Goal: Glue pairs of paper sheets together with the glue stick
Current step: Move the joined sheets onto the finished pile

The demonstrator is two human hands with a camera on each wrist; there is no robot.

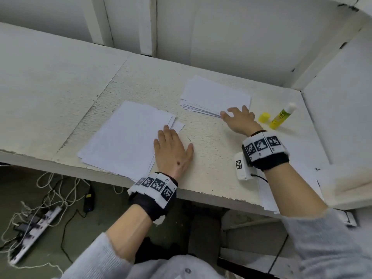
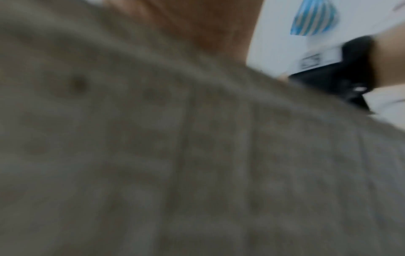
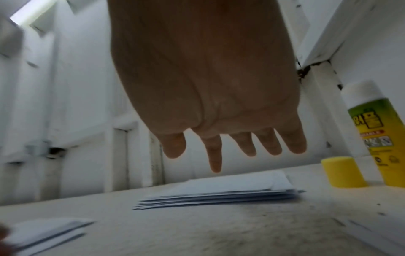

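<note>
**Hands on 2 stacks, glue parked right**

While the left hand [image 1: 172, 150] lies flat with straight fingers on the right edge of the near stack [image 1: 124, 137], the right hand [image 1: 239, 119] hovers with spread, straight fingers over the near right corner of the far stack [image 1: 216, 95]; the right wrist view shows those fingertips [image 3: 215, 166] above the paper, holding nothing. The 2 hands are well apart. A bare strip of table [image 1: 203, 137] runs between the stacks. The near stack reaches close to the table's near edge. The glue stick [image 1: 282, 115] stands uncapped, just right of the right hand, its cap [image 1: 263, 117] upright beside it on its left. A side wall [image 1: 338, 109] closes the table's right. The left wrist view is blurred.
</note>
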